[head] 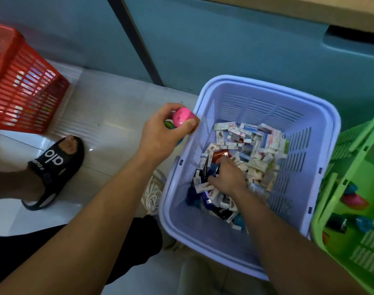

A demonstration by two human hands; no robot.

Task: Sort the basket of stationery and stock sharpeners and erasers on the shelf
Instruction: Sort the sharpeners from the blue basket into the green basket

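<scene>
A lilac plastic basket [322, 150] stands on the floor, its bottom covered with several small white eraser boxes [260, 145] and some dark and red items. My right hand [226, 177] is down inside it among the boxes, fingers curled into the pile; what it holds is hidden. My left hand [164, 133] hovers just left of the basket's rim and grips a round pink sharpener [182, 117], with a green and a blue piece tucked under the fingers.
A green basket [352, 188] at the right holds a few coloured sharpeners [355, 200]. A red basket [22, 81] stands at the left on the tiled floor. A foot in a black sandal [56, 169] and a white cord [153, 192] lie between. A teal cabinet front is behind.
</scene>
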